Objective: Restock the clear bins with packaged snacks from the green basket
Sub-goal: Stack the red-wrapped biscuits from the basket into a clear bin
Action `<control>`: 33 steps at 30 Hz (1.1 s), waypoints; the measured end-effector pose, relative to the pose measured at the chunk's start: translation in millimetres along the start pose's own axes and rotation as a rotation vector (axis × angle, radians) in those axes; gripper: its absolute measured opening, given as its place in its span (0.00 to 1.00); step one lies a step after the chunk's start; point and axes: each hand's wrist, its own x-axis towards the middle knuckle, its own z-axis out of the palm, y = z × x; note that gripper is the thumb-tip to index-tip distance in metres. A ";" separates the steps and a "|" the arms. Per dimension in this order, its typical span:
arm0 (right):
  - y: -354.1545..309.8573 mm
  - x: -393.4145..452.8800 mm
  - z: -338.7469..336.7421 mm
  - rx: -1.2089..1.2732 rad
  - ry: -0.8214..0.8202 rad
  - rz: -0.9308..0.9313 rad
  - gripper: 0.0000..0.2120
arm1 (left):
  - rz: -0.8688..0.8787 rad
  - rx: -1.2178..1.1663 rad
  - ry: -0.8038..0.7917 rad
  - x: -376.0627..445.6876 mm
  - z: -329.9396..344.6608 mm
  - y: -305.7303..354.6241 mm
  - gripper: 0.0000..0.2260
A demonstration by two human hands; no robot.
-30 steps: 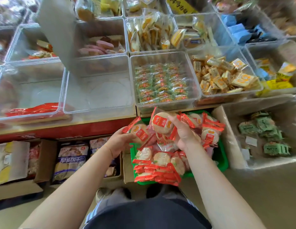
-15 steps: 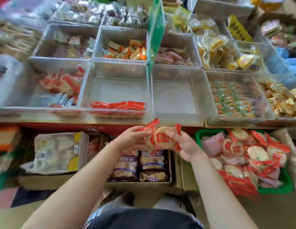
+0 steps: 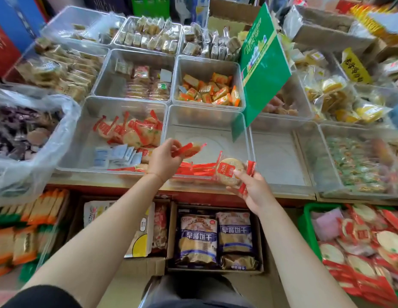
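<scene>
While both arms reach over the table edge, the left hand (image 3: pixel 163 158) pinches one red-ended snack pack (image 3: pixel 189 149) in a curled grip, holding it above the near clear bin (image 3: pixel 207 121). That bin has a thin row of the same red packs (image 3: pixel 194 168) lying along its front wall; the rest of its floor is bare plastic. The right hand (image 3: pixel 252 187) grips a second pack (image 3: pixel 230 172), a round pale cracker under a red label, fingers curled behind it and thumb on its face, just at the bin's front right corner. To the left, a neighbouring bin (image 3: pixel 87 134) holds more red packs and some small white sachets. A green sign (image 3: pixel 263 63) stands tilted behind the near bin. Low at the right, the green basket (image 3: pixel 309 230) is heaped with red-and-white packs. Below the table, cartons (image 3: pixel 171 236) hold blue biscuit bags.
</scene>
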 end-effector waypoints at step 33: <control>2.1 193.6 114.2 -1.369 -0.159 -0.349 0.16 | -0.028 0.541 -0.060 45.8 34.5 -57.2 0.28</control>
